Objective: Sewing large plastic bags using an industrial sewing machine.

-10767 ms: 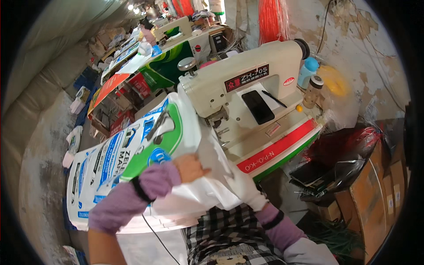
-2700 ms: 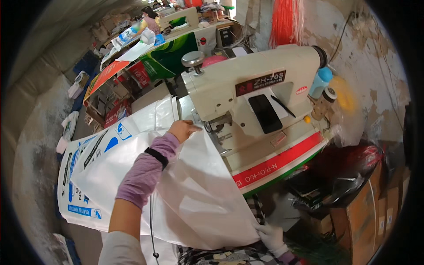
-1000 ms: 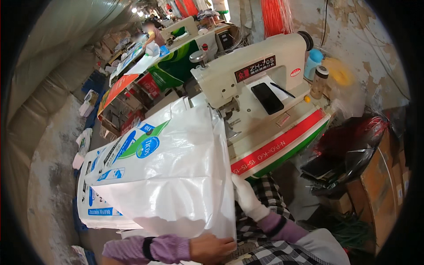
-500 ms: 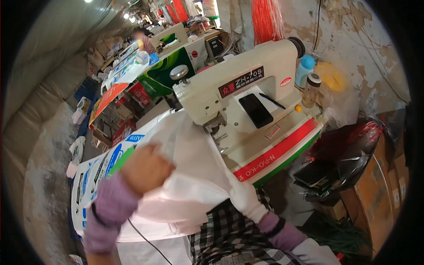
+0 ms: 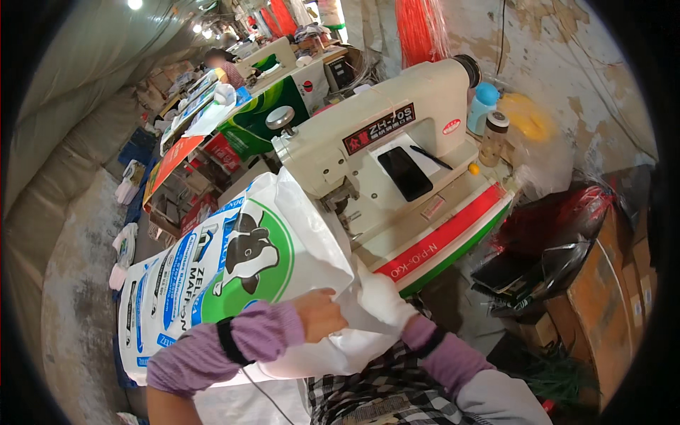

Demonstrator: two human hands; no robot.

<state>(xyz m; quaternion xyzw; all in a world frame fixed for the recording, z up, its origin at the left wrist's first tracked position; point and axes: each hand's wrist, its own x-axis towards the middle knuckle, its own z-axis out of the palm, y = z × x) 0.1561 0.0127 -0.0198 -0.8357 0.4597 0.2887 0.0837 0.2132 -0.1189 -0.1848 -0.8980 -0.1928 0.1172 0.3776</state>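
A large white woven sack (image 5: 322, 248) lies across the front of a cream sewing machine (image 5: 312, 152), its near part hanging over my lap. A cow's head in a green circle and blue lettering show on its upper face. My left hand (image 5: 322, 315), bare, is closed at the sack's near edge, fingers curled against the material. In a white glove, my right hand (image 5: 382, 296) grips the sack's right edge just below the machine's needle area. The fingertips of both hands are partly hidden by folds.
A black phone (image 5: 405, 173) and a pen (image 5: 431, 156) lie on the machine bed. A blue bottle (image 5: 483, 108) and a clear flask (image 5: 494, 138) stand behind it. Cardboard boxes (image 5: 605, 297) are at the right. A person (image 5: 228, 71) sits farther down the row.
My left hand has moved right and down toward my right hand. The sack's printed face now lies uncovered where its plain white inner side showed. My right hand stays at the edge.
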